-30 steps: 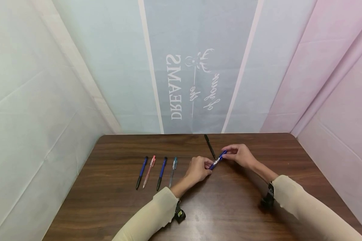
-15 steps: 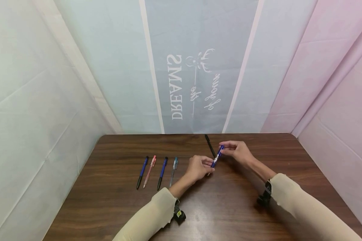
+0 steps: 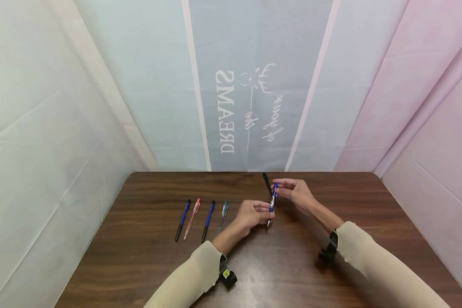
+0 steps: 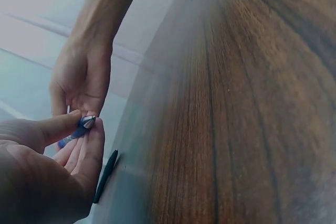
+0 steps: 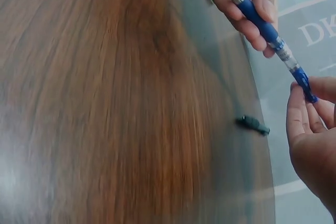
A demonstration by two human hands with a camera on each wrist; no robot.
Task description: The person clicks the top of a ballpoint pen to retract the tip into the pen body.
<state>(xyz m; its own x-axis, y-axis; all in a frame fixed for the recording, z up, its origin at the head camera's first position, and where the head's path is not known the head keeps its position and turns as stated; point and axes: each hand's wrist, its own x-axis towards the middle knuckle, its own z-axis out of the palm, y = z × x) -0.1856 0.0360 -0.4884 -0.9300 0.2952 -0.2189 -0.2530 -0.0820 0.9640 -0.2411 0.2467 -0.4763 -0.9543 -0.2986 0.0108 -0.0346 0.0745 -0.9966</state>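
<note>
Both hands hold one blue pen with a silver cone tip, a clear middle and a blue grip. In the head view it stands steeply tilted above the table, tip toward the person. My left hand pinches it near the tip end between thumb and fingers. At the other end, my right hand pinches the blue top. The right wrist view shows the silver tip bare, past the left fingers. Behind the hands lies a black pen, partly hidden by them in the head view.
On the wooden table, left of the hands, lie a blue-and-black pen, a pink pen, another blue-and-black pen and a teal-topped clear pen. A printed curtain hangs behind the table's far edge.
The held pen has turned from a slant to nearly in line with the view, its silver tip now showing. My right hand has moved left; my left hand has stayed nearly in place.
</note>
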